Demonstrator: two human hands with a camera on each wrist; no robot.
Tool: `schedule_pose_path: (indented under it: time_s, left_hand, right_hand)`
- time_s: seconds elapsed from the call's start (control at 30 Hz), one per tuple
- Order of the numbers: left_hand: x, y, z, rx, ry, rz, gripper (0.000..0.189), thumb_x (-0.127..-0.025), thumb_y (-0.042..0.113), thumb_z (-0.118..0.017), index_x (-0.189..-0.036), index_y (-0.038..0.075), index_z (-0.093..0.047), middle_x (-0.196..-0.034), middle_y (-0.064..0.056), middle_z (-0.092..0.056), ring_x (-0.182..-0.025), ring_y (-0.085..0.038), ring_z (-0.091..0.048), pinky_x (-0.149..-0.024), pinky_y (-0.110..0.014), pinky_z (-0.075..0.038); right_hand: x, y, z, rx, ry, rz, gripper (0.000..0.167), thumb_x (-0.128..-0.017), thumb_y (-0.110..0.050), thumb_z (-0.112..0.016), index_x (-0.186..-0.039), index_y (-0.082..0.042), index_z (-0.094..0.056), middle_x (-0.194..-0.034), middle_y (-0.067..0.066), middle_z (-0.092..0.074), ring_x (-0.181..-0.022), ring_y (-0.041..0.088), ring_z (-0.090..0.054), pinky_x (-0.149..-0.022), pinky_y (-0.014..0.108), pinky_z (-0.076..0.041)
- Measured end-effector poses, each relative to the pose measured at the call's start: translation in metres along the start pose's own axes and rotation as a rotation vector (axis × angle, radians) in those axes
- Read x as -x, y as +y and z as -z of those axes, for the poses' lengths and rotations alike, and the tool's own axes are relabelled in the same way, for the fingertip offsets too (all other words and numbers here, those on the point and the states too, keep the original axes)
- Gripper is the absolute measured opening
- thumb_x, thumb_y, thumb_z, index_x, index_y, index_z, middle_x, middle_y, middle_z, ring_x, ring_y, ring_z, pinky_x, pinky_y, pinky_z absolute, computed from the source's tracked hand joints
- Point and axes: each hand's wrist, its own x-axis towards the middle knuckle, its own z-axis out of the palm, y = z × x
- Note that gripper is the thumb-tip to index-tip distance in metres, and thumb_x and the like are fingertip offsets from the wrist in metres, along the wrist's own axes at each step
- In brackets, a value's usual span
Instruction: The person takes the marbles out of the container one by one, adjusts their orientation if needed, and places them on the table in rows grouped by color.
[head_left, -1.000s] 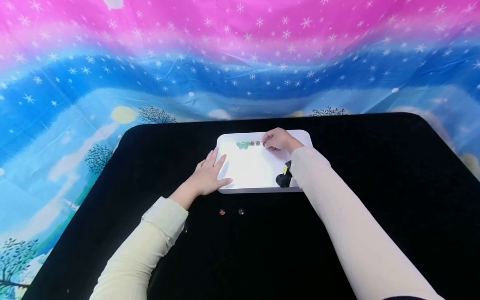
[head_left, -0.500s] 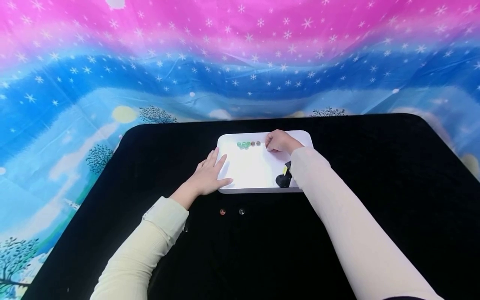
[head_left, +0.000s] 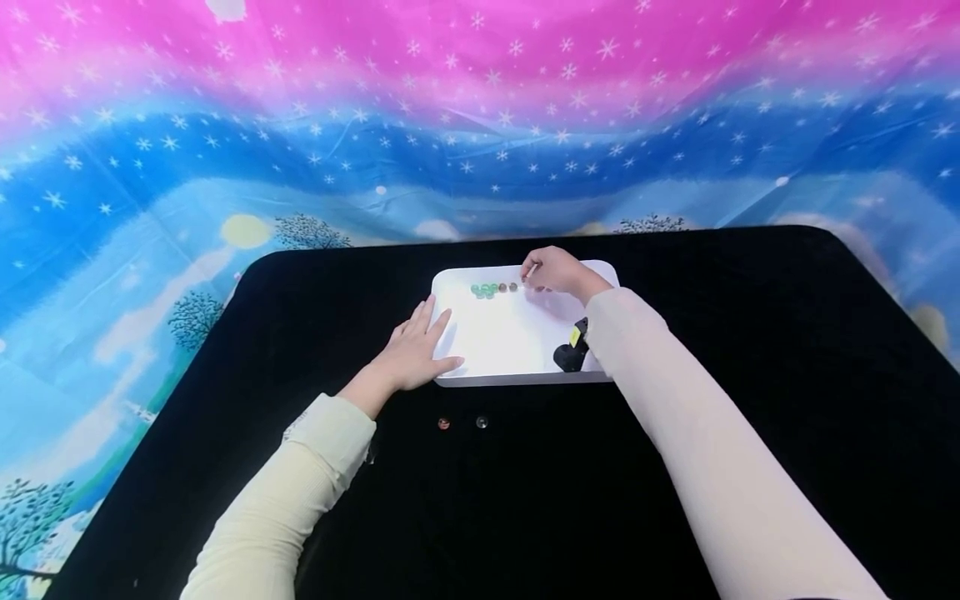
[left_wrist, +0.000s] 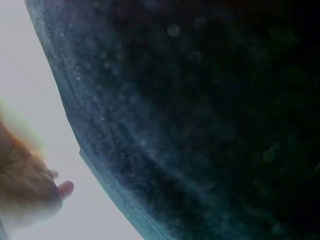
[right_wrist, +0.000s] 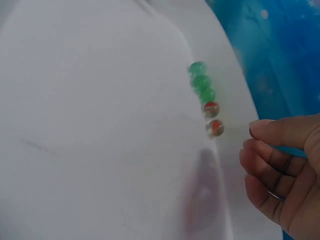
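My left hand rests on the left rim of a white tray, fingers spread. Over the tray's far right side is my right hand, with fingers bent and thumb beside the index fingertip. Whether a marble sits between those fingertips I cannot tell. Along the tray's far wall lie several green marbles. Two red-brown marbles continue that row toward my right hand. In the right wrist view the same red-brown marble pair lies left of my fingertips. The left wrist view is mostly dark and blurred.
An orange marble and a clear marble lie on the black cloth in front of the tray. A black device with a yellow label sits at my right wrist. A patterned backdrop hangs behind the table.
My right hand first shifts slightly right, then rises and comes back a little left above the far wall. The left hand stays on the rim, and the visible marbles keep their places.
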Motion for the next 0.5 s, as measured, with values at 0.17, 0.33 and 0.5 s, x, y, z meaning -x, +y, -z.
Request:
schedule_pose_path:
  time_s: [0.17,0.33,0.5]
  left_hand:
    - [0.000,0.000,-0.001,0.003,0.005,-0.002,0.079,-0.083,0.056,-0.040,-0.140,0.014,-0.006,-0.142,-0.010,0.017,-0.128,-0.024,0.011,-0.099,-0.046,-0.008]
    - [0.000,0.000,-0.001,0.009,0.000,0.000,0.079,-0.083,0.056,-0.040,-0.140,0.015,-0.005,-0.141,-0.009,0.018,-0.128,-0.024,0.011,-0.099,-0.046,-0.008]
    - [0.000,0.001,-0.001,0.004,0.008,0.002,0.079,-0.083,0.056,-0.040,-0.140,0.014,-0.006,-0.141,-0.010,0.017,-0.128,-0.025,0.010,-0.099,-0.046,-0.009]
  right_hand:
    - [0.009,-0.008,0.003,-0.063,-0.001,0.059,0.016,-0.083,-0.005,-0.055,-0.098,-0.001,-0.055,-0.089,0.013,-0.056,-0.084,0.028,-0.053,-0.075,0.040,-0.042]
    - [0.018,-0.014,0.005,-0.135,0.010,0.065,0.016,-0.083,-0.005,-0.055,-0.100,-0.002,-0.054,-0.092,0.012,-0.055,-0.084,0.025,-0.053,-0.077,0.040,-0.042]
    - [0.030,-0.019,0.005,-0.175,0.008,0.091,0.021,-0.084,-0.005,-0.053,-0.105,0.001,-0.052,-0.093,0.011,-0.053,-0.086,0.025,-0.053,-0.079,0.041,-0.040]
